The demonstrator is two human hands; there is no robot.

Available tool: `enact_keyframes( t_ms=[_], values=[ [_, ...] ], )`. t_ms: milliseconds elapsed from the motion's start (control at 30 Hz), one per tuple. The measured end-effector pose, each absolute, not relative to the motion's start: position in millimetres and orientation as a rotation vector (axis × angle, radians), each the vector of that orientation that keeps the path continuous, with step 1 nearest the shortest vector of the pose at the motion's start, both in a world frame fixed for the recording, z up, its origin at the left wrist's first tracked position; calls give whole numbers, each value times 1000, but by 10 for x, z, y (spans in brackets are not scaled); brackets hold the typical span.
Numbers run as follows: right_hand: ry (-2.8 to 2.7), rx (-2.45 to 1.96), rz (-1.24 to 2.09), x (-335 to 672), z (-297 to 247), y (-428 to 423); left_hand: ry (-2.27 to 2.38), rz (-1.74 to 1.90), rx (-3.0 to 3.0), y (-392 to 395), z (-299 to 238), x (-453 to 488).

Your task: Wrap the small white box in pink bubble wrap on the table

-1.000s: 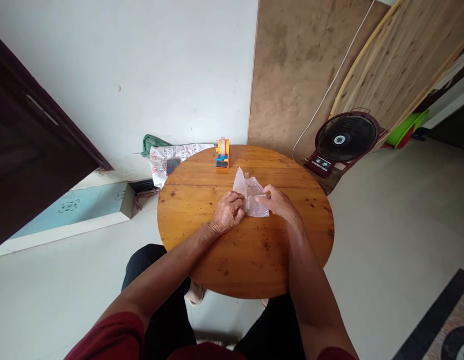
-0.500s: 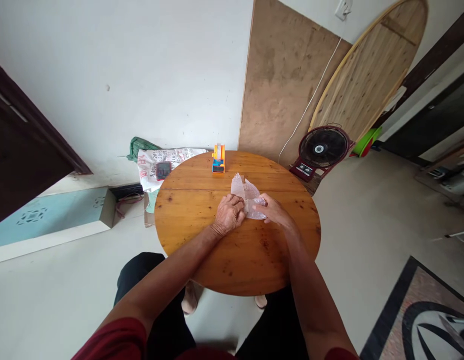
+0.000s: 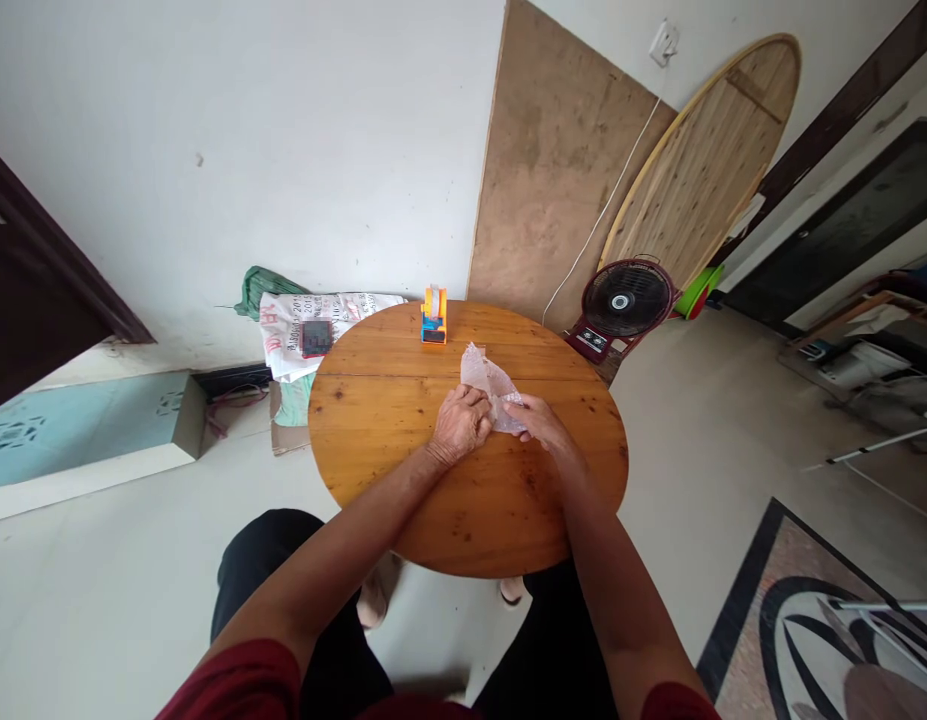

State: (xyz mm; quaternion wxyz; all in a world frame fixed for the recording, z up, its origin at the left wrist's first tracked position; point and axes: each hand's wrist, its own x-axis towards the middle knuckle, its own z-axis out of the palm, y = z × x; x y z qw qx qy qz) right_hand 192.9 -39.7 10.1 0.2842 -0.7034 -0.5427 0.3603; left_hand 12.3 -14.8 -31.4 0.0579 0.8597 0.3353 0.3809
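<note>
A crumpled, whitish, see-through piece of bubble wrap [image 3: 487,377] lies over the middle of the round wooden table [image 3: 463,520]. My left hand [image 3: 461,424] is closed on its left edge, with the fingers curled under. At the right edge, my right hand [image 3: 536,418] pinches the wrap between thumb and fingers. Whether anything lies inside the wrap I cannot tell. Beyond it, near the table's far edge, stands an orange and blue tape dispenser [image 3: 434,316] with a roll of clear tape; neither hand touches it.
A dark red fan [image 3: 620,305] stands past the table's right far side, near a leaning round wooden board [image 3: 707,165]. Left of the table is a printed white sack [image 3: 283,335] with a dark red-edged object [image 3: 317,338] on it. A white wall rises behind.
The upper flap of the bubble wrap has folded over, and the gap between its two parts has closed. My right hand has shifted slightly. The camera view has turned a little.
</note>
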Motion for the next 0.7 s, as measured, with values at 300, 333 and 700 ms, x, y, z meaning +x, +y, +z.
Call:
enact_keyframes(
  t_ms=[300, 333, 700],
  values=[
    [-1353, -1913, 583, 1879, -195, -207, 945, 1128, 2611, -151, -278, 117],
    [-1331, -1900, 570, 1861, -211, -192, 949, 1117, 2612, -153, -270, 114],
    [-1283, -1665, 645, 1719, -176, -238, 960, 1044, 2617, -159, -238, 110]
  ],
)
